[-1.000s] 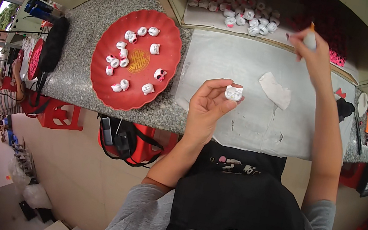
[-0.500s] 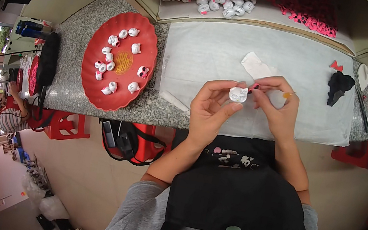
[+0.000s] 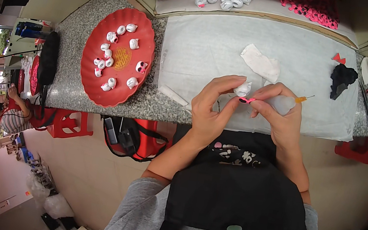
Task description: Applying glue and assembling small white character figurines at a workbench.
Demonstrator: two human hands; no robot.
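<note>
My left hand (image 3: pixel 213 103) pinches a small white cat-head figure (image 3: pixel 243 88) between thumb and fingertips, over the white paper on the bench. Between thumb and forefinger of my right hand (image 3: pixel 283 119) is a tiny pair of pink sunglasses (image 3: pixel 245 100) with dark lenses, at the lower edge of the cat head. Whether the two touch is too small to tell. A translucent squeeze bottle (image 3: pixel 282 103) with a yellow needle tip also rests in my right hand, the needle pointing up and right.
On the left stands a red scalloped tray (image 3: pixel 95 46) with several white cat heads. A white cloth (image 3: pixel 260 63) lies on the paper sheet (image 3: pixel 196 44). A shelf (image 3: pixel 258 18) behind holds piled cat heads and pink pieces. A black cloth (image 3: pixel 342 80) and tweezers (image 3: pixel 365 104) lie right.
The cat head has been turned so its marked face no longer points up at me. The pink sunglasses have come left, close under it. The bottle's needle has swung up and right.
</note>
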